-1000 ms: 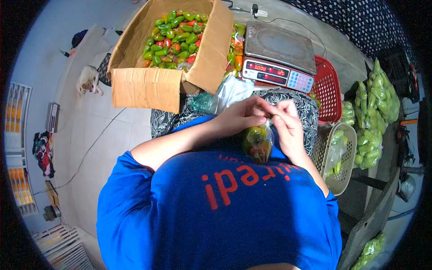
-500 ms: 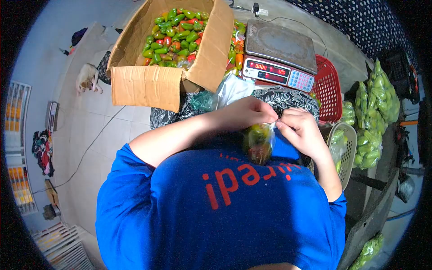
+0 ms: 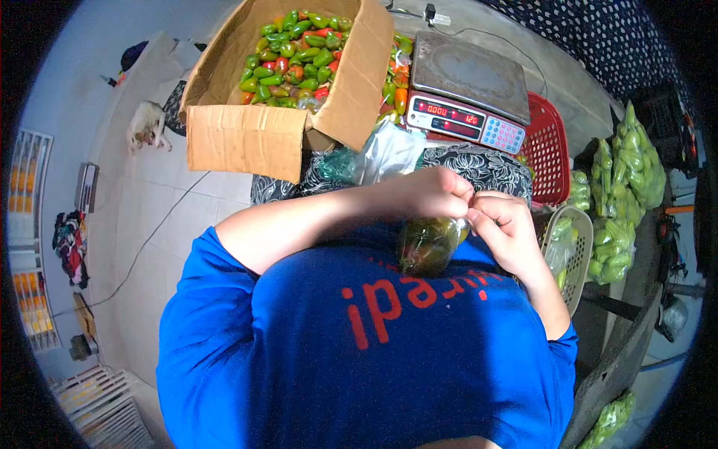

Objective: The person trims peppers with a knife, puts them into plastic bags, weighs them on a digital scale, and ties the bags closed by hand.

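Observation:
A clear plastic bag of green and reddish peppers hangs just in front of my blue shirt. My left hand is closed at its gathered neck, the fingers curled inward. Touching it there, my right hand pinches the same neck between thumb and fingers. The neck itself is mostly hidden by the fingers. Just beyond my hands, white plastic bags and a green plastic bag lie by my patterned trousers.
An open cardboard box of green and red peppers stands ahead. To its right is a lit digital scale, beside a red basket. Bagged green peppers and a beige basket are at right. A dog lies at left.
My left hand has shifted slightly right and turned over the bag's neck. The bag has swung and tilted a little to the left. My right hand has moved slightly.

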A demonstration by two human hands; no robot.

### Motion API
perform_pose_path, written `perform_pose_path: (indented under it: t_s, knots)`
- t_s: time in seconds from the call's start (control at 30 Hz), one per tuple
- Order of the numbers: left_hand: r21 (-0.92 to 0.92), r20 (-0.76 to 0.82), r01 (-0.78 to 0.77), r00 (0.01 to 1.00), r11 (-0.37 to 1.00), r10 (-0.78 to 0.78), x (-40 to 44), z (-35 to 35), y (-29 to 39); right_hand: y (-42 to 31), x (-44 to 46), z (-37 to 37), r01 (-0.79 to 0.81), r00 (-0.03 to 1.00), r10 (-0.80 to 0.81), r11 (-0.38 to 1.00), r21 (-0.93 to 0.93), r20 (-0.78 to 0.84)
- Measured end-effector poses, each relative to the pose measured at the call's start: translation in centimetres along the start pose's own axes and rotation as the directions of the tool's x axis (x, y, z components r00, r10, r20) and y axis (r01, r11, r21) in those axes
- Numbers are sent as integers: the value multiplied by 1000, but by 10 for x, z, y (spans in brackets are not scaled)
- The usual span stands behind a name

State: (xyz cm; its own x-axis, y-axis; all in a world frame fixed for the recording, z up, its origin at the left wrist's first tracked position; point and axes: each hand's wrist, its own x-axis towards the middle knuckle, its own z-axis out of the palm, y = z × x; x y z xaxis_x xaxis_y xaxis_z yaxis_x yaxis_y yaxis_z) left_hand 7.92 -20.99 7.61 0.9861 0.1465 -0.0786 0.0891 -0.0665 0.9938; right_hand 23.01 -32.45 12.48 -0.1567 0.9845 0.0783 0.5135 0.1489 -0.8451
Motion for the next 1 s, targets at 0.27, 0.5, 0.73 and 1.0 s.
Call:
perform_pose_path:
  t_s: [0.27, 0.5, 0.73, 1.0]
  knots:
    - [11, -31, -139, 990, 990, 139, -8, 4, -1, 17, -7, 8, -103, 993, 116, 893, 438, -4]
    - [360, -87, -250, 950, 899, 299, -14, -3, 24, -7, -3, -9, -37, 998, 44, 990, 133, -49]
    - [902, -47, -203, 832, 382, 553, -16, -17, 38, -8, -4, 0, -114, 984, 149, 946, 303, -96]
    - [901, -124, -169, 782, 399, 611, -19, -26, 1, 6, -5, 13, -117, 987, 140, 963, 244, -80]
